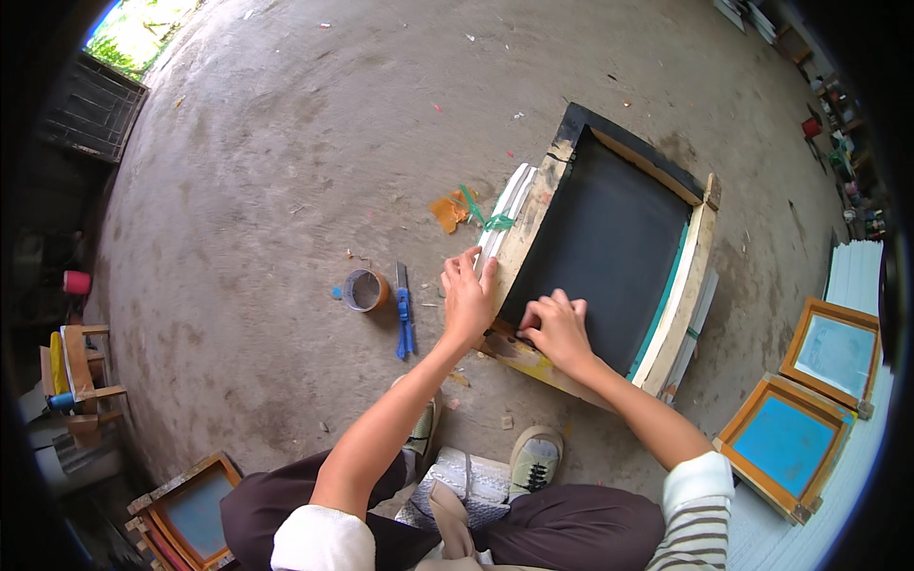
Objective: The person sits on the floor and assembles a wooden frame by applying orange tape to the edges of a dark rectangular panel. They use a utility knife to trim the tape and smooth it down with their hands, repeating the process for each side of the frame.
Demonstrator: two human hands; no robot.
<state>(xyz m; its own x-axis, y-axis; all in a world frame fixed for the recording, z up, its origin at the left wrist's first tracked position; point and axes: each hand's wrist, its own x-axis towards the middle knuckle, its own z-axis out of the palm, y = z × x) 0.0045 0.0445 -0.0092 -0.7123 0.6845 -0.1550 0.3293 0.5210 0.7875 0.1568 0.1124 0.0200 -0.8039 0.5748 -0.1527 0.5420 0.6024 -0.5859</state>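
A large wooden frame [702, 271] with a black sheet [609, 238] stretched inside it lies tilted in front of me on white bundled strips. My left hand [468, 297] rests against its left rail near the close corner, fingers extended and thumb a little apart. Over the inside of that same corner, my right hand [557, 328] is bent into a pinch, its fingertips at the black sheet's edge. Whatever may be between those fingertips is too small to make out. A teal strip [659, 303] runs along the sheet's right side.
Left of the frame are a blue utility knife [405, 319], a brown tape roll [365, 290] and an orange-brown scrap [447, 211] with green string. Smaller wooden frames [790, 443] lie at the right on white sheets; another frame [195, 509] is at lower left. A silvery wrapped bundle [466, 481] sits between my feet.
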